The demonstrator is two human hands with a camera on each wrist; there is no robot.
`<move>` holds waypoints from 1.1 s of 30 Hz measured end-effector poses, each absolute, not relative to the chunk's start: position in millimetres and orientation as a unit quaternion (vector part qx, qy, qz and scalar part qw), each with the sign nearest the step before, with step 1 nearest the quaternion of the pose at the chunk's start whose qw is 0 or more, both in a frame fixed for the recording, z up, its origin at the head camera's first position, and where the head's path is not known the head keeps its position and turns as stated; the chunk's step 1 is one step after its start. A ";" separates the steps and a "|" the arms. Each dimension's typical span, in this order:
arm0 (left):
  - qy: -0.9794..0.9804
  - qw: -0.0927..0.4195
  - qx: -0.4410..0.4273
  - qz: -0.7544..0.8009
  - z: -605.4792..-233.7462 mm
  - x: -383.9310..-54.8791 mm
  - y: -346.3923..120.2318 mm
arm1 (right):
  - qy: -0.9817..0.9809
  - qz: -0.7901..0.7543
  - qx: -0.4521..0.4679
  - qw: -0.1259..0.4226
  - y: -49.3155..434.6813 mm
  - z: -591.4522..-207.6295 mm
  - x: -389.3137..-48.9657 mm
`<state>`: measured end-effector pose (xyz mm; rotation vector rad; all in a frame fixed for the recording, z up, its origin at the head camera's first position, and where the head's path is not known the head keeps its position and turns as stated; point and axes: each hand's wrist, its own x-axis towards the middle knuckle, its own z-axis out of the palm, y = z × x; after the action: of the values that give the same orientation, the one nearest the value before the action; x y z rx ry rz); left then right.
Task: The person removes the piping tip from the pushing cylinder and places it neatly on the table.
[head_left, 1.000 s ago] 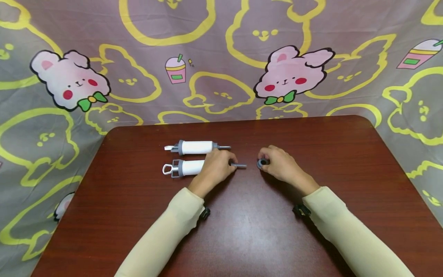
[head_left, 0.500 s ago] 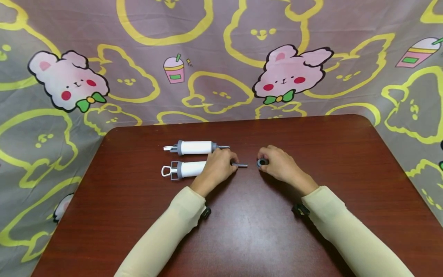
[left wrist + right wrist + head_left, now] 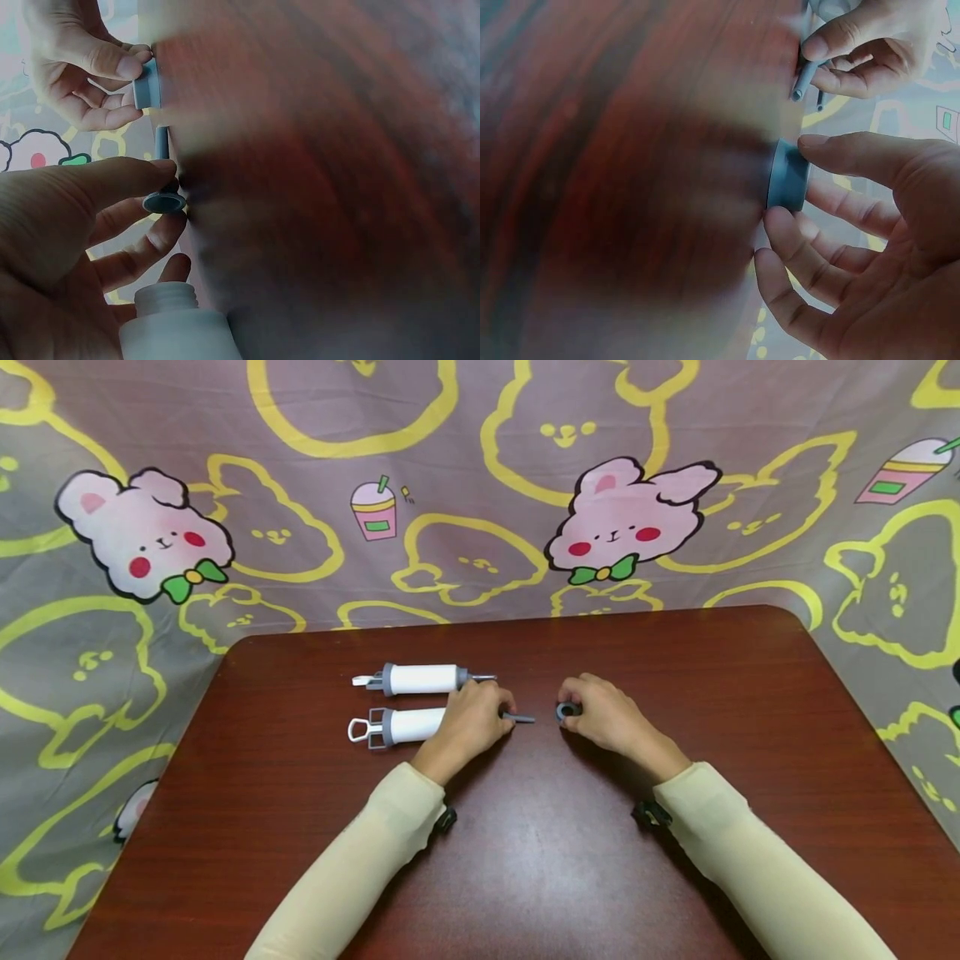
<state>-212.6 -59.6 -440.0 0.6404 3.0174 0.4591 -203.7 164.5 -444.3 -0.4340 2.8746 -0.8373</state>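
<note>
In the head view my left hand pinches a thin grey nozzle that points right. The left wrist view shows the nozzle's flared base between thumb and fingers, apart from the threaded neck of a white barrel. That barrel belongs to the nearer syringe-like tool, lying on the table partly behind the left hand. Across a small gap, my right hand pinches a grey ring-shaped cap. In the right wrist view the cap stands on edge, close to the tabletop, between thumb and fingertips.
A second white syringe-like tool with grey ends and its nozzle attached lies just behind the first. Both have white pull handles at the left. The brown table meets a patterned cloth at its back edge.
Little differs. Both hands keep their grips and nearly the same places; the whole head view has shifted slightly.
</note>
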 end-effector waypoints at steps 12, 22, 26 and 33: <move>0.968 0.016 0.204 0.145 -439.9 -213.6 -59.4 | 0.947 -0.282 -0.144 0.059 165.0 -443.6 -204.1; 0.968 0.013 0.206 0.142 -440.0 -213.3 -59.3 | 0.944 -0.289 -0.144 0.065 165.7 -443.8 -204.1; 0.968 0.017 0.205 0.144 -439.8 -213.1 -59.4 | 0.943 -0.293 -0.142 0.068 166.0 -443.6 -204.3; 0.967 0.017 0.202 0.153 -434.8 -214.8 -60.4 | 0.942 -0.299 -0.135 0.069 168.1 -443.3 -203.8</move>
<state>-214.8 -60.4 -434.8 0.6271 3.0055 0.4748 -203.8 168.1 -443.3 -0.4050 2.8362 -0.8987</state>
